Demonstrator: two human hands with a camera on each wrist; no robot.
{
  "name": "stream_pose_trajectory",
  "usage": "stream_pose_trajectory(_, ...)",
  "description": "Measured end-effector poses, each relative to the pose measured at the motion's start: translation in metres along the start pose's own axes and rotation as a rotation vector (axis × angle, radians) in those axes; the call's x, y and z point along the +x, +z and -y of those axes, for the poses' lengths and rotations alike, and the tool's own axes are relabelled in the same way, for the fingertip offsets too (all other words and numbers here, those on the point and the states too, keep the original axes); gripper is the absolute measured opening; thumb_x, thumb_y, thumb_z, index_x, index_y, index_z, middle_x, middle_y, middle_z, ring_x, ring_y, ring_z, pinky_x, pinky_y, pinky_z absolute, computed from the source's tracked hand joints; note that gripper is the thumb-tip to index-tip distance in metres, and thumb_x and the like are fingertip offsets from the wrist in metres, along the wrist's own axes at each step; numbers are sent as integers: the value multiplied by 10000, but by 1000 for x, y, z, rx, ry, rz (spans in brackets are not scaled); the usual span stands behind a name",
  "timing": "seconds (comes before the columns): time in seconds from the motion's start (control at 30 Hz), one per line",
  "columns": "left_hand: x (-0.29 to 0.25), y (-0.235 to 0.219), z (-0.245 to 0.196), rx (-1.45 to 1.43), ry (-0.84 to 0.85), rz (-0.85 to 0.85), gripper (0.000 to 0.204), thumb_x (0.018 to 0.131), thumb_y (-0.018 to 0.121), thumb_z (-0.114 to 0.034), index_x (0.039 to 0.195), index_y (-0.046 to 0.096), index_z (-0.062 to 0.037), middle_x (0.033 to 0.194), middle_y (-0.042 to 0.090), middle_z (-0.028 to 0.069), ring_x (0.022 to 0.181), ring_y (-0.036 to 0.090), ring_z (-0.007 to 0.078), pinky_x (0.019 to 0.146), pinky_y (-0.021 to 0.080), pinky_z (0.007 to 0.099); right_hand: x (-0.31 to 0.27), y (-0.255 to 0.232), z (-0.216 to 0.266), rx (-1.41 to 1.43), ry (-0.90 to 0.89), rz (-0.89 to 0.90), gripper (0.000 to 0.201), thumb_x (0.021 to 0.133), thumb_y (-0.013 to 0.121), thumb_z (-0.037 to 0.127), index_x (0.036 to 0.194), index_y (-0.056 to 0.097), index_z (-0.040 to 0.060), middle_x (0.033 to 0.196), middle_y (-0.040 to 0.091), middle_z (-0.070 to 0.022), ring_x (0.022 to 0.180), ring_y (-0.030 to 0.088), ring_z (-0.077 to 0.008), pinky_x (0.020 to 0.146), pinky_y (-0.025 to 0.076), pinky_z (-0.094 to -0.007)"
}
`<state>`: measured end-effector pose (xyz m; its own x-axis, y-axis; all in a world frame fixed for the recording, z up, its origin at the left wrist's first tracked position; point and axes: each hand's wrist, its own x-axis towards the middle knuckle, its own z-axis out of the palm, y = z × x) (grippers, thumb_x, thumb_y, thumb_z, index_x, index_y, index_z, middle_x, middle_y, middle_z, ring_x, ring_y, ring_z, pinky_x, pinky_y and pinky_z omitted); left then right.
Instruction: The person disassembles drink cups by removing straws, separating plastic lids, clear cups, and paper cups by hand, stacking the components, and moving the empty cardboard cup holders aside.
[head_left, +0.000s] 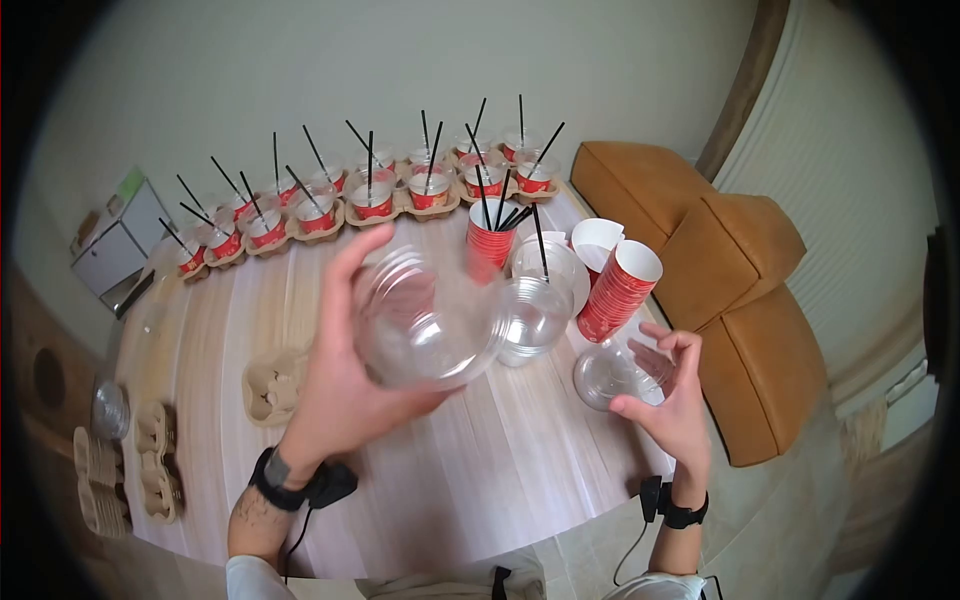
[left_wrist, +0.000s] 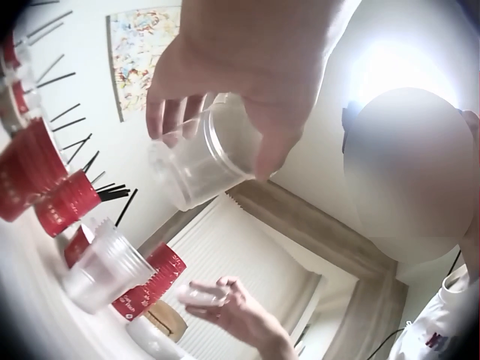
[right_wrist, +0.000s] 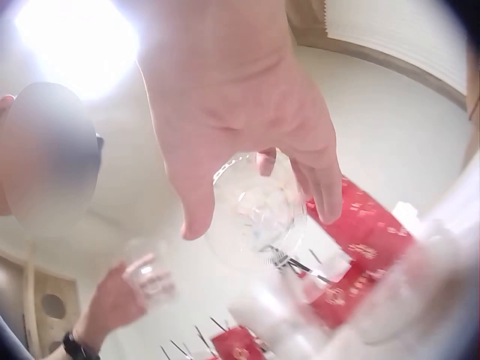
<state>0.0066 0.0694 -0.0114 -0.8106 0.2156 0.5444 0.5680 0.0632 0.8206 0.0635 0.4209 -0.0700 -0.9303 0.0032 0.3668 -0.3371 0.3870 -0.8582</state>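
Observation:
My left hand (head_left: 345, 375) grips a clear plastic cup (head_left: 425, 325) above the table, thumb on one side and fingers on the other; the left wrist view shows the cup (left_wrist: 214, 157) tilted. At the right, my right hand (head_left: 680, 400) holds a clear round plastic piece, seemingly a lid (head_left: 605, 375), between curved fingers and thumb; it shows below the palm in the right wrist view (right_wrist: 259, 214). Between the hands stand clear stacked cups (head_left: 530, 325), partly behind the held cup. Near them are a red cup of black straws (head_left: 492, 240) and stacked red cups (head_left: 620, 290).
Red cups with clear lids and straws stand in cardboard carriers (head_left: 405, 205) along the table's far side. An unfilled carrier (head_left: 275, 385) lies left of my left hand. More carriers (head_left: 158, 460) are stacked at the left edge. A brown sofa (head_left: 750, 250) stands at the right.

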Motion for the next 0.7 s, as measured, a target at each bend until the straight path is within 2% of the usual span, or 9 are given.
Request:
stream_pose_trajectory(0.17, 44, 45, 16, -113, -39, 44, 998, 746, 933, -114, 1564, 363, -61, 1399, 623, 160, 1244, 629, 249, 1106, 472, 409, -18, -8, -43, -350, 138, -47, 832, 726, 987, 330, 1270, 419, 59, 1490, 512, -272, 1355, 581, -411, 1130, 466, -476)
stream_pose_trajectory(0.23, 48, 57, 28, 1, -3, 39, 974, 766, 935, -176, 1553, 375, -51, 1382, 652, 162, 1243, 641, 249, 1079, 494, 416, -21, -13, -31, -491, 290, 126, 783, 766, 946, 382, 1268, 451, 42, 1524, 497, -273, 1357, 577, -420, 1119, 463, -484)
stream_pose_trajectory(0.3, 50, 66, 33, 148, -74, 31, 982, 768, 945, -257, 1543, 383, -38, 1363, 677, 174, 1267, 642, 253, 1053, 517, 415, -27, -17, -19, -578, 171, 48, 735, 770, 933, 390, 1235, 498, 23, 1483, 529, -258, 1329, 592, -400, 1107, 471, -477)
stream_pose_trajectory(0.33, 49, 68, 35, 258, -61, 27, 992, 769, 937, -344, 1534, 384, -36, 1370, 677, 195, 1272, 647, 280, 1141, 440, 477, -28, -18, -9, -657, 47, -26, 692, 775, 921, 398, 1202, 545, 4, 1442, 561, -243, 1301, 608, -381, 1095, 480, -469)
stream_pose_trajectory(0.4, 49, 73, 42, 298, -63, 42, 990, 772, 927, -371, 1532, 386, -39, 1378, 673, 198, 1275, 647, 301, 1180, 374, 510, -31, -34, 35, -233, 19, -77, 482, 808, 893, 305, 1065, 650, -21, 1193, 678, -201, 1124, 676, -329, 1076, 501, -445)
stream_pose_trajectory(0.43, 48, 73, 46, 326, -57, 74, 988, 775, 917, -398, 1530, 387, -42, 1387, 669, 201, 1278, 646, 322, 1220, 308, 543, -39, -41, 57, -31, -90, -48, 323, 896, 801, 280, 923, 624, 11, 909, 632, -105, 1027, 644, -267, 1002, 526, -481)
stream_pose_trajectory(0.47, 49, 74, 50, 322, -59, 98, 980, 781, 900, -420, 1530, 387, -49, 1398, 661, 200, 1307, 634, 337, 1252, 186, 597, -59, -58, 56, 380, -404, 86, 297, 952, 728, 277, 985, 624, 0, 822, 614, -90, 950, 621, -264, 919, 532, -486)
stream_pose_trajectory(0.5, 48, 75, 55, 336, -72, 99, 980, 781, 900, -420, 1530, 387, -49, 1398, 661, 200, 1307, 634, 337, 1252, 186, 597, -48, -27, 84, 832, -735, 137, 320, 1039, 599, 293, 1072, 616, -24, 790, 583, -107, 893, 592, -289, 863, 517, -447)
stream_pose_trajectory(0.7, 43, 80, 70, 432, -115, 178, 1020, 773, 901, -428, 1551, 375, -30, 1490, 596, 171, 1408, 557, 317, 1251, 148, 643, -121, -51, 136, 1595, -454, 743, 302, 1075, 539, 254, 1162, 645, -15, 1009, 665, -145, 956, 664, -309, 869, 550, -442)
